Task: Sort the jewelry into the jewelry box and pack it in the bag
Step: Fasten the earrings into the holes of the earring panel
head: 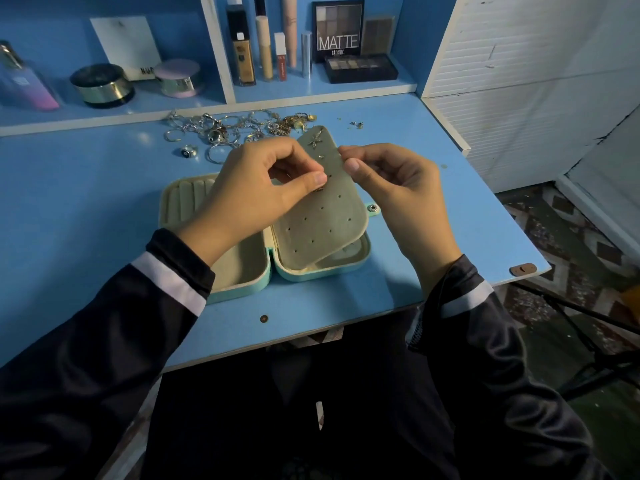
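Left hand [256,188]: fingers [308,181] pinch a small earring [319,189] at the panel [329,220].
Right hand [391,192]: pinches the panel's edge, steadying.
Jewelry box [239,293]: open, near us on the counter [86,202].
Tip: we line post to hole, push gently.

Table [86,202]: plain blue. Jewelry box [242,293]: mint-green shell, beige lining. Earring panel [322,220]: grey-beige, marked with rows of small dark holes. Small stud [319,189] on the panel: gold. Jewelry pile [225,129]: mostly silver, gold toward its right end. Sleeves [104,341]: black, each with one white band near the cuff. Palette [337,29]: black, white "MATTE" lettering, brown and grey squares. Floor [571,237]: brown and white diamond pattern.
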`<state>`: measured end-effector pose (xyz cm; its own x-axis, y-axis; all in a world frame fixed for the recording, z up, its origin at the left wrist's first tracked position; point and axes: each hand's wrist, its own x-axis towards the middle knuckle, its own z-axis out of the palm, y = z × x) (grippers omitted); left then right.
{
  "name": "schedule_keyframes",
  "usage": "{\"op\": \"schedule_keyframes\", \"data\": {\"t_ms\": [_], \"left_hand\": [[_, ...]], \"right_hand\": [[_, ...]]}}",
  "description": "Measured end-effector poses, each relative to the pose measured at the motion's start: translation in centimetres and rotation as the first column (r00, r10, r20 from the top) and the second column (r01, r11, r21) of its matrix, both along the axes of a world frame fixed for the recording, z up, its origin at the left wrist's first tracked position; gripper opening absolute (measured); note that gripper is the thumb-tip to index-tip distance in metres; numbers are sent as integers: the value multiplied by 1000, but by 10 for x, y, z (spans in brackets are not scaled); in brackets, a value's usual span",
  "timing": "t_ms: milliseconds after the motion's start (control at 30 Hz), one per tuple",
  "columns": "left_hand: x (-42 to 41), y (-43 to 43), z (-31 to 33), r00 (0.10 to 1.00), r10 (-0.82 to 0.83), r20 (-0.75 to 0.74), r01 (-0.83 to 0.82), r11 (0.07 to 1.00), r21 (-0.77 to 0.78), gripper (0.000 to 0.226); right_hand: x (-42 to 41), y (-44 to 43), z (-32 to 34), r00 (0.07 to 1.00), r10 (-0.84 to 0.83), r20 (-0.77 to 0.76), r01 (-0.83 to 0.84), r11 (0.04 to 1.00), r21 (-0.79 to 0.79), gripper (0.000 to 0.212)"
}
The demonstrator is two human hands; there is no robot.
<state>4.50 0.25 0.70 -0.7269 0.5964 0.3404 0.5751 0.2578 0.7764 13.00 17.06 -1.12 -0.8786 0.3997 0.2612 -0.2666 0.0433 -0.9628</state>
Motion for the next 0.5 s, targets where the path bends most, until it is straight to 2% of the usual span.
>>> {"op": "schedule_keyframes", "data": {"t_ms": [500], "left_hand": [[5, 2, -6, 1000, 0, 24, -1, 998, 57, 12]], "right_hand": [[1, -1, 1, 1000, 5, -6, -5, 1000, -12, 9]]}}
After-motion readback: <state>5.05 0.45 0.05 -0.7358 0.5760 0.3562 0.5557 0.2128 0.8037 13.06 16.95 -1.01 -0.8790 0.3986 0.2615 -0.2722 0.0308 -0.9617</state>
